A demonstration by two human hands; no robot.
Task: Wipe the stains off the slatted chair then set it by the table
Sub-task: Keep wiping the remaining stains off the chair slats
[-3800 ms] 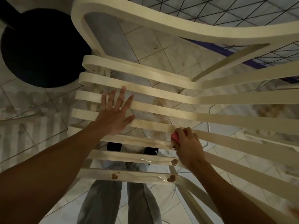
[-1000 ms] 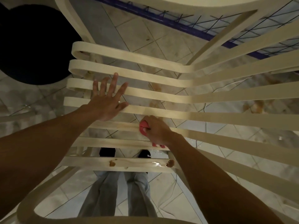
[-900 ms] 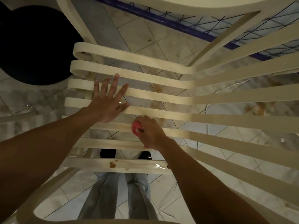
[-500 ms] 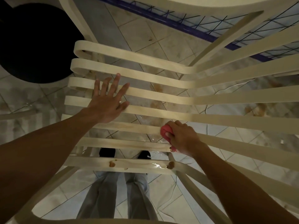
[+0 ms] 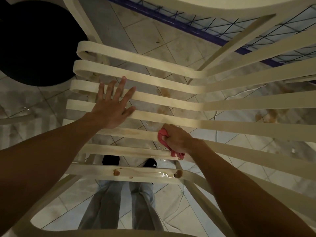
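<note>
The cream slatted chair (image 5: 171, 84) fills the view, its slats running left to right below me. My left hand (image 5: 113, 106) lies flat with spread fingers across two middle slats. My right hand (image 5: 177, 139) grips a crumpled pink cloth (image 5: 161, 136) and presses it on a slat just right of centre. Brown stains (image 5: 178, 173) and a wet sheen sit on the nearest slat; faint brown smears mark the slats by the cloth.
A round black table (image 5: 37, 43) stands at upper left beside the chair. A blue wire rack (image 5: 213, 26) runs along the top right. Stained, wet floor tiles (image 5: 266, 117) show through the slats. My legs and black shoes (image 5: 111, 159) are below the chair.
My right hand has rubbed the pink cloth back and forth along the slat, left then right, and now sits slightly left again. My left hand has stayed flat in place.
</note>
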